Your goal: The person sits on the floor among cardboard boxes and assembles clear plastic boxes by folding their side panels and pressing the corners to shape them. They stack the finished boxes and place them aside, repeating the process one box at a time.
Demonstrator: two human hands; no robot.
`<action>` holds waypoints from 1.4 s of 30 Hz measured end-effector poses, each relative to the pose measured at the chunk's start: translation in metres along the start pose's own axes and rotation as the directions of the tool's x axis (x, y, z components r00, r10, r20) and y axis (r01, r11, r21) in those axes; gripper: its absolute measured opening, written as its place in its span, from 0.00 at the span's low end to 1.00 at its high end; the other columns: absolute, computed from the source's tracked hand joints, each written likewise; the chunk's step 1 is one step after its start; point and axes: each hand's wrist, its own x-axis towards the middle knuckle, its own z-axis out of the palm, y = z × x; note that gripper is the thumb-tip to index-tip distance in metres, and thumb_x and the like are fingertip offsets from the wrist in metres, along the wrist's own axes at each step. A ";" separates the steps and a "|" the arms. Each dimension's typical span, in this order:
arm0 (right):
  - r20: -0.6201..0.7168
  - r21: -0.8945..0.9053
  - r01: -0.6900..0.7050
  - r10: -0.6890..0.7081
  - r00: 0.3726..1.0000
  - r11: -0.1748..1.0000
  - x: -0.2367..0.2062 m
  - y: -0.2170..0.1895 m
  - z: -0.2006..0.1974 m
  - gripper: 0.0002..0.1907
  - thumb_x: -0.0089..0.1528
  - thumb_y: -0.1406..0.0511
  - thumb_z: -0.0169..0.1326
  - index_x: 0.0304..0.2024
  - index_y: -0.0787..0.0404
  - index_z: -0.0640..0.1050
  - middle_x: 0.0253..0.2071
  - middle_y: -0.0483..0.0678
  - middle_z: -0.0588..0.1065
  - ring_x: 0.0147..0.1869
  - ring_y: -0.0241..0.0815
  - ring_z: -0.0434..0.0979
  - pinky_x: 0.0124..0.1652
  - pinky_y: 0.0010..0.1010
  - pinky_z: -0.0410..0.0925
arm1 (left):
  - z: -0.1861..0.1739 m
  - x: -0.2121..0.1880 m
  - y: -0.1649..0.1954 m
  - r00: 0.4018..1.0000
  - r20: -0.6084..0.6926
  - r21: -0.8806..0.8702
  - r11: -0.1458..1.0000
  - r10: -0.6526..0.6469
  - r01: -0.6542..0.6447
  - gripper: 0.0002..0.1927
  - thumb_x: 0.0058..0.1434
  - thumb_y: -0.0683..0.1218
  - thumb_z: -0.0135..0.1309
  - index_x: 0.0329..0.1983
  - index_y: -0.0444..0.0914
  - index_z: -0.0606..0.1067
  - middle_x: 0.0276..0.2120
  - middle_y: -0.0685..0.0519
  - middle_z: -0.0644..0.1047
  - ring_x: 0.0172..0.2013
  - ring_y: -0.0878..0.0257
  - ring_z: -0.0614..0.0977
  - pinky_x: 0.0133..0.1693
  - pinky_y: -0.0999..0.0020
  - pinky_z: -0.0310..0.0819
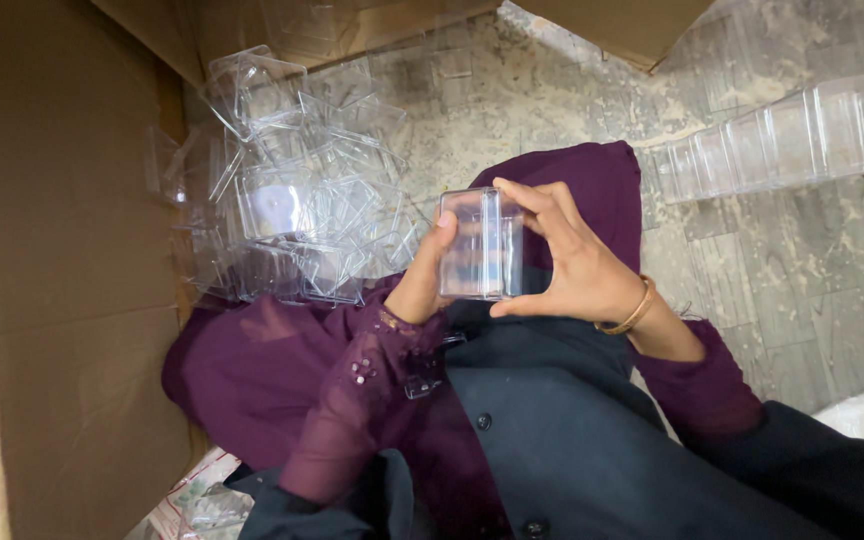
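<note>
Your left hand (420,285) and right hand (562,260) both grasp a clear box (482,243) held between them; a pile of boxes (297,200) lies just beyond your left hand; a box row (792,135) sits beyond your right.

Packing floor (cartons (62,270), clear boxes (292,215))

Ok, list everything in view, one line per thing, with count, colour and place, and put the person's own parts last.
clear plastic box: one, transparent, held up at centre between both hands.
pile of clear plastic boxes: many, transparent, heaped on the floor left of centre.
row of clear plastic boxes: one row, transparent, upper right.
cardboard panel: one, brown, along the left.
stone floor: grey, mottled, right.
bangle: one, gold, on the right wrist.
left hand: fingers on the box's left side.
right hand: fingers around the box's right side.
</note>
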 end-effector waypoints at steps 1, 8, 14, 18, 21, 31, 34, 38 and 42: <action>0.005 0.022 -0.013 0.012 1.000 1.000 0.000 0.001 0.000 0.63 0.44 0.61 0.78 0.74 0.56 0.56 0.64 0.52 0.58 0.73 0.50 0.62 0.69 0.47 0.64 | 0.001 -0.001 0.000 1.000 -0.010 0.002 1.000 -0.017 0.017 0.34 0.70 0.65 0.43 0.71 0.41 0.61 0.59 0.47 0.73 0.56 0.58 0.79 0.55 0.59 0.79; -0.029 0.209 -0.075 0.083 0.996 0.975 -0.009 0.014 0.010 0.62 0.42 0.63 0.78 0.72 0.55 0.56 0.65 0.49 0.55 0.74 0.46 0.58 0.65 0.49 0.66 | 0.005 -0.005 0.003 0.996 -0.056 0.153 0.985 -0.073 0.081 0.34 0.72 0.64 0.42 0.72 0.39 0.59 0.61 0.45 0.71 0.56 0.55 0.76 0.54 0.58 0.76; 0.068 0.432 -0.223 0.215 0.974 0.874 -0.010 0.019 0.012 0.62 0.45 0.66 0.76 0.74 0.54 0.53 0.69 0.48 0.57 0.74 0.45 0.57 0.64 0.45 0.67 | 0.027 0.000 0.007 0.977 -0.186 0.091 0.988 -0.104 0.123 0.35 0.68 0.64 0.39 0.73 0.44 0.53 0.63 0.43 0.69 0.59 0.51 0.76 0.52 0.54 0.77; 0.033 0.499 -0.220 0.235 0.971 0.838 -0.012 0.018 0.017 0.63 0.44 0.67 0.75 0.75 0.54 0.53 0.71 0.48 0.57 0.76 0.45 0.58 0.66 0.41 0.64 | 0.028 0.001 -0.003 0.962 -0.253 0.238 0.970 0.106 -0.044 0.37 0.68 0.62 0.39 0.76 0.43 0.53 0.68 0.44 0.64 0.67 0.52 0.67 0.61 0.50 0.63; 0.042 0.494 -0.235 0.248 0.968 0.837 -0.020 0.023 0.017 0.63 0.46 0.67 0.75 0.77 0.54 0.52 0.73 0.50 0.55 0.77 0.45 0.58 0.68 0.40 0.61 | 0.017 0.005 -0.022 0.945 -0.321 0.251 0.968 0.056 0.028 0.38 0.66 0.62 0.38 0.77 0.44 0.52 0.72 0.52 0.58 0.72 0.57 0.58 0.65 0.47 0.53; -0.768 -0.501 -0.443 -0.146 0.624 0.744 -0.139 0.063 -0.154 0.45 0.65 0.63 0.68 0.76 0.61 0.56 0.72 0.49 0.63 0.73 0.45 0.65 0.69 0.37 0.61 | -0.154 0.154 0.089 0.801 -0.288 0.795 -0.336 0.525 0.506 0.48 0.65 0.73 0.46 0.74 0.34 0.59 0.70 0.36 0.60 0.70 0.32 0.55 0.66 0.23 0.35; -0.829 -0.484 -0.619 -0.099 0.550 0.618 -0.173 0.086 -0.192 0.39 0.64 0.62 0.66 0.73 0.62 0.62 0.67 0.50 0.65 0.70 0.47 0.66 0.68 0.40 0.62 | -0.217 0.149 0.099 0.748 -0.533 0.626 -0.410 0.396 0.664 0.48 0.58 0.71 0.50 0.74 0.43 0.55 0.77 0.37 0.45 0.75 0.39 0.40 0.65 0.24 0.35; -0.769 -0.612 -0.662 -0.132 0.625 0.434 -0.173 0.102 -0.194 0.37 0.59 0.63 0.68 0.68 0.61 0.69 0.58 0.57 0.61 0.68 0.56 0.60 0.69 0.48 0.60 | -0.225 0.131 0.077 0.851 -0.366 0.687 -0.507 0.377 0.520 0.54 0.53 0.70 0.59 0.73 0.37 0.55 0.71 0.38 0.58 0.73 0.39 0.51 0.65 0.23 0.36; -0.767 -0.606 -0.658 -0.110 0.632 0.447 -0.150 0.100 -0.185 0.36 0.59 0.63 0.68 0.67 0.59 0.70 0.59 0.56 0.61 0.68 0.55 0.61 0.67 0.48 0.60 | -0.191 0.116 0.080 0.865 -0.407 0.752 -0.431 0.294 0.500 0.49 0.53 0.70 0.61 0.71 0.44 0.59 0.65 0.41 0.66 0.66 0.41 0.67 0.67 0.33 0.51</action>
